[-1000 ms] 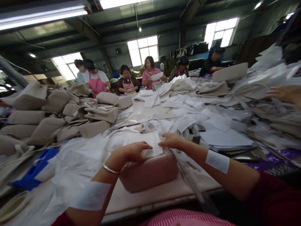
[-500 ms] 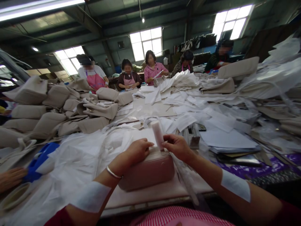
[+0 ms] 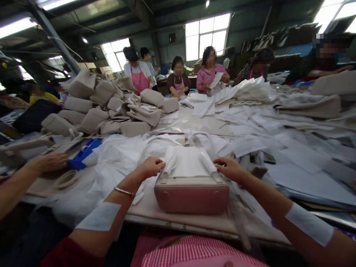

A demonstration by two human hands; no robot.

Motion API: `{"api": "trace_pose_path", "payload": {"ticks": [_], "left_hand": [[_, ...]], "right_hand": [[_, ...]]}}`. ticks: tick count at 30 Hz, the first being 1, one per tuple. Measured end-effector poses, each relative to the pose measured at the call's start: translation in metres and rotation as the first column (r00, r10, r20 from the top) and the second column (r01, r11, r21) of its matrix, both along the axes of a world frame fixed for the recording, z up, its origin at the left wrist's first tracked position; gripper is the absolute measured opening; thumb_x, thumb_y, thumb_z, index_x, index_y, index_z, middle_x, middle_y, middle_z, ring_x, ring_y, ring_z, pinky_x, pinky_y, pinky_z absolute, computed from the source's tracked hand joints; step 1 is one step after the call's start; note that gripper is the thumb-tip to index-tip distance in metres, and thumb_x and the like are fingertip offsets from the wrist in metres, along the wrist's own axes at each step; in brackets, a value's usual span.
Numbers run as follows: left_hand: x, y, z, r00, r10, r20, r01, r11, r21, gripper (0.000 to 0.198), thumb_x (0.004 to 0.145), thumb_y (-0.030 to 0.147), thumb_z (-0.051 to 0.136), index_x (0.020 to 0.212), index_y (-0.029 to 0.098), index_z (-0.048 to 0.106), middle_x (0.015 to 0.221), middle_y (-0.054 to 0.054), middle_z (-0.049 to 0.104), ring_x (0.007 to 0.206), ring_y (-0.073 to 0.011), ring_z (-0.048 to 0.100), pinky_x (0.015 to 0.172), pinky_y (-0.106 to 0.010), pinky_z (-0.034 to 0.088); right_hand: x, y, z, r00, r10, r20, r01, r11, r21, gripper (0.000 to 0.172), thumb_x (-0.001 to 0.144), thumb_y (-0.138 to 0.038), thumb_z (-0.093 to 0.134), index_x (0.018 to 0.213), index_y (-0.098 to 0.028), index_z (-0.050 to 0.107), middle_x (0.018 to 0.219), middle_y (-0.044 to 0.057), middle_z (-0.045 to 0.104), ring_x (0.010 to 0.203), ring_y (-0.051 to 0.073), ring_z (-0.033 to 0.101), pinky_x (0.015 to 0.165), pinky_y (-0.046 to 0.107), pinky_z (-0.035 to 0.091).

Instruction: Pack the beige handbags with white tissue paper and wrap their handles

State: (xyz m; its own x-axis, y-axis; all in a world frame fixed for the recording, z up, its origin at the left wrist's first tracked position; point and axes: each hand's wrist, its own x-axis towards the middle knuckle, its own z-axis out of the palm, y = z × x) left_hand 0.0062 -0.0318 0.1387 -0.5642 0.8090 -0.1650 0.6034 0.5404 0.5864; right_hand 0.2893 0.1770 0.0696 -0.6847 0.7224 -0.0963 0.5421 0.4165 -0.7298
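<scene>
In front of me a handbag (image 3: pixel 191 198) lies on the table edge, its pinkish base towards me. A white paper sheet (image 3: pixel 190 161) covers its upper side. Two paper-wrapped strap ends stand up from it, the left wrapped strap (image 3: pixel 170 163) and the right wrapped strap (image 3: pixel 208 162). My left hand (image 3: pixel 151 167) is closed, thumb and finger pinching the outer edge of the left one. On the other side my right hand (image 3: pixel 228 168) pinches the lower outer edge of the right one.
At the left, a co-worker's hand (image 3: pixel 55 161) touches a blue tape dispenser (image 3: pixel 85 152) beside a tape roll (image 3: pixel 66 179). Beige bags (image 3: pixel 94 120) are piled behind. Loose white papers (image 3: pixel 261 137) and a paper stack (image 3: pixel 303 178) lie right. Several people work across the table.
My view has turned left and the bag now faces me squarely. My hands have moved apart, from both being at one wrapped strap to one at each.
</scene>
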Motion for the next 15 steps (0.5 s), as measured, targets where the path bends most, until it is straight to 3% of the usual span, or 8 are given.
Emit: {"api": "trace_pose_path", "payload": {"ticks": [2, 6, 11, 15], "left_hand": [[0.002, -0.004, -0.012, 1.0, -0.031, -0.007, 0.03, 0.999, -0.028, 0.033, 0.081, 0.039, 0.054, 0.074, 0.015, 0.074, 0.068, -0.004, 0.071, 0.064, -0.018, 0.063, 0.06, -0.026, 0.045], [0.002, 0.006, -0.025, 0.991, -0.038, -0.127, 0.036, 0.999, -0.017, 0.031, 0.08, 0.042, 0.056, 0.073, 0.016, 0.072, 0.076, -0.006, 0.072, 0.074, -0.0189, 0.062, 0.066, -0.026, 0.041], [-0.007, 0.021, -0.034, 0.98, -0.01, -0.201, 0.002, 0.999, -0.041, 0.039, 0.082, 0.048, 0.051, 0.07, 0.015, 0.068, 0.073, -0.008, 0.069, 0.071, -0.0204, 0.059, 0.063, -0.028, 0.036], [-0.007, 0.017, -0.033, 0.978, -0.1, -0.181, 0.087, 0.993, -0.075, 0.046, 0.087, 0.049, 0.043, 0.062, 0.017, 0.065, 0.068, -0.008, 0.067, 0.068, -0.0201, 0.057, 0.062, -0.029, 0.033]], "right_hand": [[-0.009, 0.004, 0.0, 0.996, 0.0, 0.094, 0.001, 1.0, -0.016, 0.035, 0.079, -0.033, 0.054, 0.101, -0.014, 0.073, 0.081, 0.005, 0.073, 0.074, 0.019, 0.064, 0.066, 0.026, 0.046], [-0.028, 0.011, 0.002, 0.985, -0.008, 0.172, 0.005, 1.0, 0.019, 0.028, 0.078, -0.034, 0.055, 0.082, -0.014, 0.075, 0.073, 0.006, 0.072, 0.073, 0.019, 0.063, 0.06, 0.025, 0.041], [-0.045, 0.012, 0.003, 0.97, -0.099, 0.223, 0.086, 0.994, 0.068, 0.029, 0.075, -0.037, 0.057, 0.074, -0.013, 0.074, 0.067, 0.007, 0.069, 0.069, 0.019, 0.06, 0.055, 0.024, 0.035], [-0.043, 0.003, 0.007, 0.962, -0.103, 0.251, 0.1, 0.995, 0.025, 0.026, 0.07, -0.037, 0.061, 0.06, -0.014, 0.067, 0.053, 0.002, 0.058, 0.057, 0.014, 0.052, 0.049, 0.023, 0.03]]}}
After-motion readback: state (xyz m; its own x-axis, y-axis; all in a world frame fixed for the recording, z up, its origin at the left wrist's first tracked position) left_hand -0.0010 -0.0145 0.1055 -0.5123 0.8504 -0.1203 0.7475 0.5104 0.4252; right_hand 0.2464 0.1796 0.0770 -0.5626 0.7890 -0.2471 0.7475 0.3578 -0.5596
